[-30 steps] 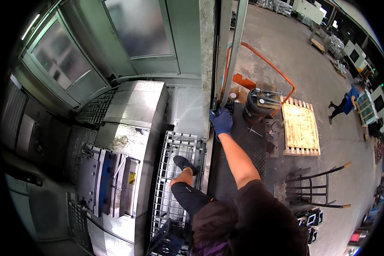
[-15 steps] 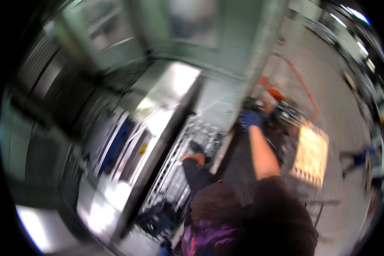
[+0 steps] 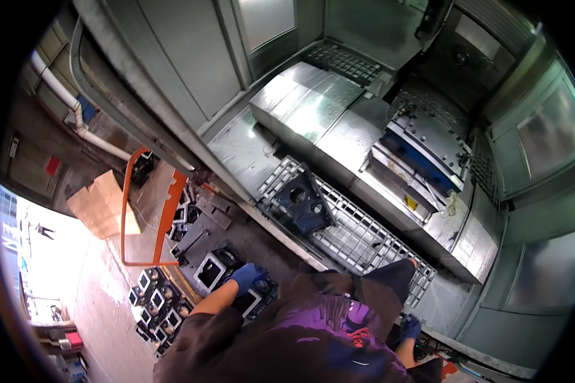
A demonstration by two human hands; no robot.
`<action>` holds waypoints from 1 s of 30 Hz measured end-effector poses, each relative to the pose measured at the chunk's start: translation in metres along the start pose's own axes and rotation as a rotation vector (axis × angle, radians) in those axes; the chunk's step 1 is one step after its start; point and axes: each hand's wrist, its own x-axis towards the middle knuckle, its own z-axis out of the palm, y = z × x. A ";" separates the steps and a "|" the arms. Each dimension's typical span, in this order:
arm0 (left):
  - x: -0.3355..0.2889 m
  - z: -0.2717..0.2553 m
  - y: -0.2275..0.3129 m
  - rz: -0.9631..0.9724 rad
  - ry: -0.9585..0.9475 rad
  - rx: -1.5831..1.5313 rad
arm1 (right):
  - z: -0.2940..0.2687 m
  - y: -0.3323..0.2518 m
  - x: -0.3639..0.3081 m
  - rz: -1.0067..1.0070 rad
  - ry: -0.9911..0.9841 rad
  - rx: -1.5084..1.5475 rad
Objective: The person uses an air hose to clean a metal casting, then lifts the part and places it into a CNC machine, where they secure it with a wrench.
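My left hand (image 3: 244, 278), in a blue glove, is at a black metal casting (image 3: 252, 305) on the dark surface left of me. Its fingers are closed over the top of this part. Beside it stands another black casting (image 3: 214, 269) with a square opening. My right hand (image 3: 409, 327), also blue-gloved, is low on the right at the machine's sill, its fingers partly hidden. In front of me, a dark plate with round holes (image 3: 300, 200) lies tilted on the metal grating (image 3: 358, 237) inside the machine.
Sloped metal covers (image 3: 338, 131) run beyond the grating to a fixture with a blue block (image 3: 421, 163). An orange frame (image 3: 126, 210) rises at left, near a cardboard sheet (image 3: 105, 204). Several more black castings (image 3: 156, 309) are grouped lower left. A long sill (image 3: 281, 231) borders the machine.
My view has swung round to the right: the machine's interior is now ahead and right, the shop floor at left. The left hand and the castings have come into sight.
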 end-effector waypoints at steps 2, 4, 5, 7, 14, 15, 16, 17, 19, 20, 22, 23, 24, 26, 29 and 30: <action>-0.021 0.031 0.003 -0.300 -0.187 -0.096 | -0.057 -0.024 0.019 0.325 0.059 1.047; -0.058 0.102 -0.027 -0.445 -0.247 -0.137 | -0.079 -0.038 0.056 0.345 0.101 1.649; -0.091 0.142 -0.059 -0.462 -0.218 -0.116 | -0.090 -0.064 0.066 0.322 0.073 1.694; -0.027 0.143 -0.027 -0.467 -0.426 0.124 | -0.129 -0.080 0.060 0.319 0.159 1.572; 0.136 -0.036 0.063 -0.896 0.288 -0.902 | -0.045 0.001 0.113 0.238 -0.268 1.189; 0.169 -0.045 0.060 -0.807 0.503 -1.048 | -0.011 0.075 0.132 0.234 -0.223 1.158; 0.162 -0.071 0.050 -0.803 0.762 -1.072 | 0.002 0.033 0.128 0.415 -0.258 1.226; 0.155 -0.095 0.028 -0.893 0.821 -0.573 | 0.004 0.012 0.118 0.617 -0.253 1.267; 0.174 -0.185 0.054 -0.731 1.232 -0.270 | 0.006 0.036 0.112 0.624 -0.275 1.321; 0.177 -0.236 0.067 -0.635 1.421 -0.070 | 0.008 0.052 0.116 0.620 -0.285 1.346; 0.175 -0.339 0.093 -0.516 1.717 0.407 | 0.002 0.060 0.141 0.609 -0.353 1.447; 0.176 -0.386 0.102 -0.521 1.807 0.618 | 0.000 0.058 0.157 0.599 -0.393 1.499; 0.177 -0.427 0.124 -0.463 1.827 0.930 | -0.014 0.017 0.164 0.794 -0.216 1.458; 0.165 -0.495 0.130 -0.557 1.852 1.084 | -0.016 0.017 0.217 0.488 -0.172 1.243; 0.188 -0.520 0.099 -0.228 1.865 0.686 | -0.054 0.107 0.338 0.368 -0.004 1.206; 0.192 -0.535 0.161 -0.275 1.720 0.941 | -0.108 -0.020 0.327 0.612 -0.293 1.340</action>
